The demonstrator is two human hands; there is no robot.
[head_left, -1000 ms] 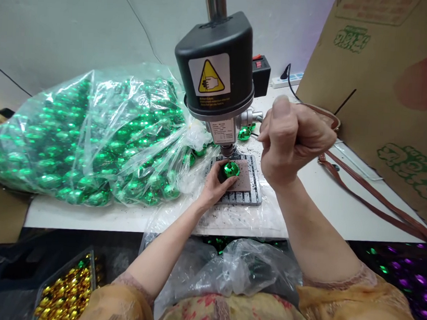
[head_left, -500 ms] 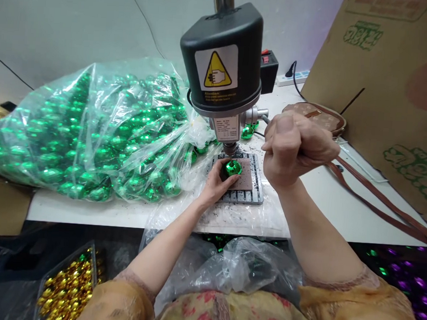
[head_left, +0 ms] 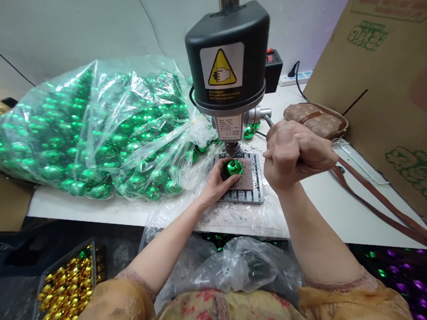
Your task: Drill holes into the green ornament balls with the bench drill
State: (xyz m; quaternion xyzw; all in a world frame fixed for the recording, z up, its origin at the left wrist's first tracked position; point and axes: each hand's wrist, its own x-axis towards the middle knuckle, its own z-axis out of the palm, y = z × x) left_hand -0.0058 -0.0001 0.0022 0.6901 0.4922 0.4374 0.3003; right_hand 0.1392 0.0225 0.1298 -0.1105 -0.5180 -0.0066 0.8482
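Note:
A shiny green faceted ball (head_left: 233,168) rests on the pinkish pad (head_left: 247,179) of the small drill press base (head_left: 258,191). My left hand (head_left: 219,181) is closed around its left and front side, with a small dark spot on the ball's top. The drill press head (head_left: 227,59), black with a yellow warning label, stands right above, its chuck (head_left: 231,148) over the ball. My right hand (head_left: 293,153) is a fist around the press's feed lever (head_left: 268,119); most of the lever is hidden in the fingers.
A large clear bag (head_left: 88,133) of green balls lies left. A brown purse (head_left: 315,119) and a cardboard box (head_left: 394,103) stand right. Below the table edge are a crate of gold balls (head_left: 66,286), crumpled plastic (head_left: 236,263) and purple balls (head_left: 408,283). Dark specks litter the table.
The view has shifted slightly. Both hands keep their grips, on the ball and on the lever, and I see no clear movement of either.

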